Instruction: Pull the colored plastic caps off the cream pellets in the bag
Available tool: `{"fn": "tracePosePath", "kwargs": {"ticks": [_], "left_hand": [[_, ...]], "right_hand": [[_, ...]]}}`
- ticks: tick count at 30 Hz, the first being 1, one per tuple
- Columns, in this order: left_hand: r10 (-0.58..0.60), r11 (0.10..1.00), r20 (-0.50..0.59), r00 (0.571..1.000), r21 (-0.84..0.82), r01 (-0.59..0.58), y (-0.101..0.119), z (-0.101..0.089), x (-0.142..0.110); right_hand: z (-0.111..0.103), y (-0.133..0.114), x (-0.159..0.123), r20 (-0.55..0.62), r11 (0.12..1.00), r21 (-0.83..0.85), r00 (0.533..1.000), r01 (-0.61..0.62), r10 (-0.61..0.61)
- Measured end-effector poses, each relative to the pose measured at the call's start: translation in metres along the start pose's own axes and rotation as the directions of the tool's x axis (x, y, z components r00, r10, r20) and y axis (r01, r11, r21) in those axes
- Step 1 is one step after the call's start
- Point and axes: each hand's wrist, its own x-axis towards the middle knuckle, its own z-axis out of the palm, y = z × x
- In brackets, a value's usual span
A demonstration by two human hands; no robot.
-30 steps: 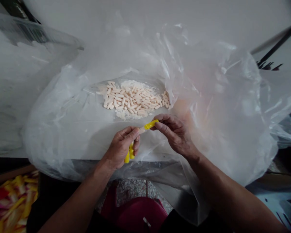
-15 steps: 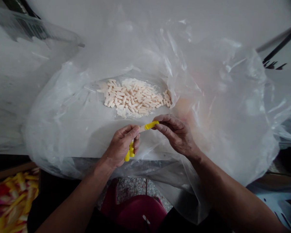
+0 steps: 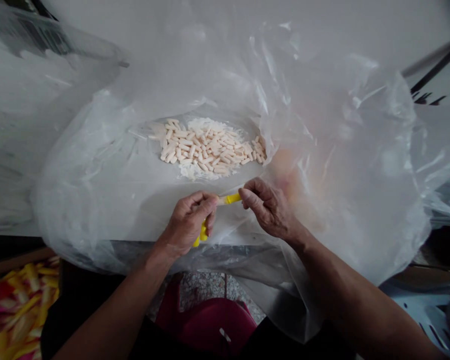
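A box (image 3: 15, 263) below the worktop's (image 3: 7, 215) front edge holds colourful bits (image 3: 22, 312). Near that edge, the left hand (image 3: 189, 220) pinches a smooth tube (image 3: 232, 198) by its pale end, with yellow pieces (image 3: 203, 231) tucked underneath; the right hand (image 3: 266, 207) pinches its yellow end. Chalky sticks (image 3: 213, 150) lie behind, by crinkly plastic (image 3: 360, 190).

The white table (image 3: 7, 200) bears crumpled clear plastic sheeting (image 3: 360, 200), which drapes over its near edge. A heap of pale rod-shaped pieces (image 3: 210, 152), amid white powder (image 3: 204, 123), apparently rests on the sheeting, though dim light blurs the layers.
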Motion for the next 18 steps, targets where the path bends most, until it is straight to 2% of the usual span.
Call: {"fn": "tracePosePath", "kwargs": {"ticks": [8,13,18], "left_hand": [[0.062,0.998,-0.079,0.995,0.0,-0.062,0.0001,0.0031,-0.0008],[0.053,0.999,-0.055,0.997,0.01,-0.052,0.0009,0.0013,-0.0001],[0.061,0.997,-0.029,0.998,0.053,-0.06,-0.0007,-0.0009,-0.0006]], "right_hand": [[0.003,0.0039,0.0003,0.027,0.998,-0.005,0.997,0.066,-0.066],[-0.0008,0.0037,0.0012,0.131,0.996,0.029,0.988,0.08,-0.083],[-0.0001,0.001,0.0011,0.156,0.998,0.039,0.987,0.041,-0.047]]}}
